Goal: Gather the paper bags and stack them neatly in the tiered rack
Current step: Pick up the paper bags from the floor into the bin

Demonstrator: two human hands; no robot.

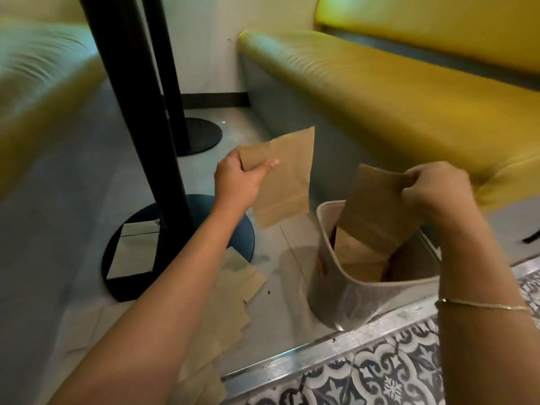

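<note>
Two hands up in front, one flat brown paper bag in each. Left hand [238, 178] pinching the upper left corner of the first held bag [282, 178], thumb across its face, fingers curled behind; bag hanging free in the air, clear of everything. Right hand [435, 190] gripping the top right corner of the second held bag [377, 209], fingers curled round the edge; lower end of that bag already inside the beige bin [362, 290] on the floor. Inside the bin, at least two more brown bags [359, 255] standing on edge; exact count impossible to tell.

On the floor, lower left, a loose overlapping heap of bags [233, 290], partly hidden by the left forearm, so not countable. One pale bag [133, 251] lying on the near round black base [181, 244].

Two black table posts [131, 97] rising at left, each on its own round base. Yellow padded benches on both sides, the right bench [394, 92] just behind the bin. Metal threshold strip [336, 346] along the bin's near side, patterned blue-and-white tile [394, 378] beyond it. Thin gold bracelet [482, 304] on the right wrist.
</note>
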